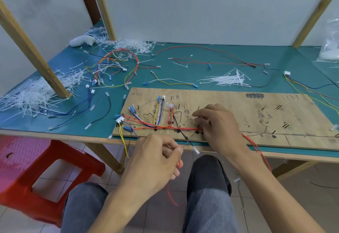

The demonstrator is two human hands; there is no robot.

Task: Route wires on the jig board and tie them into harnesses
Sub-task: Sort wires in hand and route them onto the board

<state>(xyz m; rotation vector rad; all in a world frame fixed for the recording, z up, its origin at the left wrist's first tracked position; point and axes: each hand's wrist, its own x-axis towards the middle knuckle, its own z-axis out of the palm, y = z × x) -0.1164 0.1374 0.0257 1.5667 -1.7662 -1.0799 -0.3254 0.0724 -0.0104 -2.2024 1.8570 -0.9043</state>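
Okay, the jig board [229,100] sits lower centre to lower right of frame, at the front edge of the green table [183,75]. The red wires [183,128] run along its near edge from the white connector [120,119] at the board's left end to your right hand [216,124]. That hand's fingertips pinch the bundle down on the board. Your left hand [154,161] is curled just below the board edge, gripping a red tail [171,196] that hangs towards your knees. Can't tell whether a tool is in there too.

Handling, my read: the wires are light and limp, with slick insulation. They'll likely spring off the route once tension drops, so pinch close to the tie point, not mid-span. Grip the insulation, not the crimped terminals or the connector.

Around:
- Cable ties [229,80] are heaped just beyond the board, centre right, within reach.
- Finished harness [117,64] upper left and tie offcuts [36,93] at left are well apart from the work.
- Loose wires [211,62] lie across the upper centre.
- Black wire [190,143] with a clear terminal hangs off the board edge between your hands. Likely snag when you tie.
- Red stool [45,163] lower left is no concern.
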